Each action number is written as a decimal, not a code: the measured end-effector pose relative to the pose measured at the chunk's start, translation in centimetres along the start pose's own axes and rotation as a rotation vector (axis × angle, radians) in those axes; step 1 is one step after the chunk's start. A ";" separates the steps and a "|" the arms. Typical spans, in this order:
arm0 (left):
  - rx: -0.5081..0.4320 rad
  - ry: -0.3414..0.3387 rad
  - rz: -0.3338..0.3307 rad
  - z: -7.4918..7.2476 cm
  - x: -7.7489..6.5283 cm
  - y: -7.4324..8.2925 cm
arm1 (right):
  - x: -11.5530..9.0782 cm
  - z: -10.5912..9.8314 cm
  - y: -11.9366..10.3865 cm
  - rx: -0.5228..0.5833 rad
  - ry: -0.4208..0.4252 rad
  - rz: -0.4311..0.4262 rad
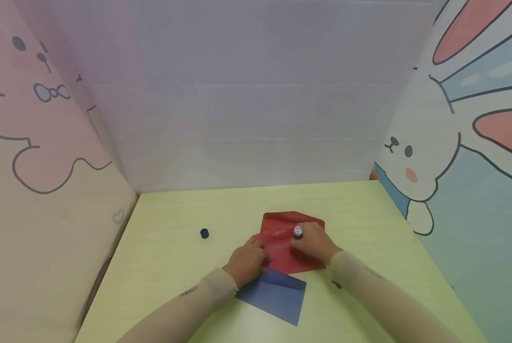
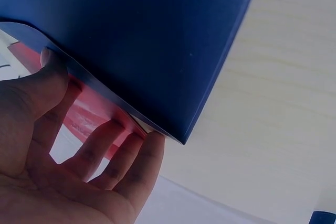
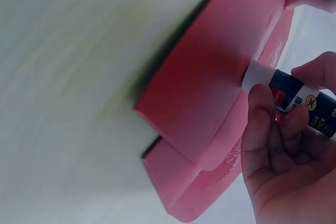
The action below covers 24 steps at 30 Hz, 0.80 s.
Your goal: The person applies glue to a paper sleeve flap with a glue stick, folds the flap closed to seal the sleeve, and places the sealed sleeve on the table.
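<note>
My right hand [image 1: 313, 240] grips a glue stick [image 3: 294, 95], its white tip end against the red envelope [image 3: 210, 87] near the flap. Shiny glue smears show along that flap in the right wrist view. Over on the left side of the red envelope, my left hand [image 1: 247, 262] rests with its fingertips on the paper. The blue envelope [image 1: 277, 297] lies just below, partly under my left hand. In the left wrist view, my left thumb is at the blue envelope's edge and the other fingers are bent loosely, touching the red paper.
A dark blue cap [image 1: 205, 233] stands on the pale yellow table [image 1: 165, 267], left of the envelopes. A white wall [image 1: 247, 119] closes off the back. Printed cartoon panels stand along both sides, with a rabbit [image 1: 427, 171] on the right one.
</note>
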State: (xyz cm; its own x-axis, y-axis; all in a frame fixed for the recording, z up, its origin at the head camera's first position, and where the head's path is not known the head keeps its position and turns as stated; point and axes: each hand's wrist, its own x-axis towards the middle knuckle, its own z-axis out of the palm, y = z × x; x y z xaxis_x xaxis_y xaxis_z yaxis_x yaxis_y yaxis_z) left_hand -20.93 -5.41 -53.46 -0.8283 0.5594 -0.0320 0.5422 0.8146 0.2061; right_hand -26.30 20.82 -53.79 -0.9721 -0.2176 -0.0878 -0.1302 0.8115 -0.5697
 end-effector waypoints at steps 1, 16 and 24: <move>-0.002 -0.001 -0.001 0.0 0.0 0.0 | 0.0 0.0 0.0 0.007 0.001 0.006; 0.006 -0.012 -0.009 0.0 0.0 -0.3 | 0.6 0.3 -1.4 0.036 0.052 -0.088; 0.004 0.008 0.010 0.2 0.0 -0.2 | 1.4 2.9 -3.6 0.122 -0.038 -0.107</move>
State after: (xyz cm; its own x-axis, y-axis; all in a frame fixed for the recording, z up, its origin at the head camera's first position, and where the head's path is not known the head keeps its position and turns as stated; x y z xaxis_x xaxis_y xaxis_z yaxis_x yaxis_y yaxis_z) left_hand -21.02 -5.54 -53.66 -0.8241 0.5660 -0.0220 0.5508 0.8098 0.2022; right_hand -26.67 15.99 -54.25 -0.9455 -0.3215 -0.0507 -0.2058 0.7114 -0.6720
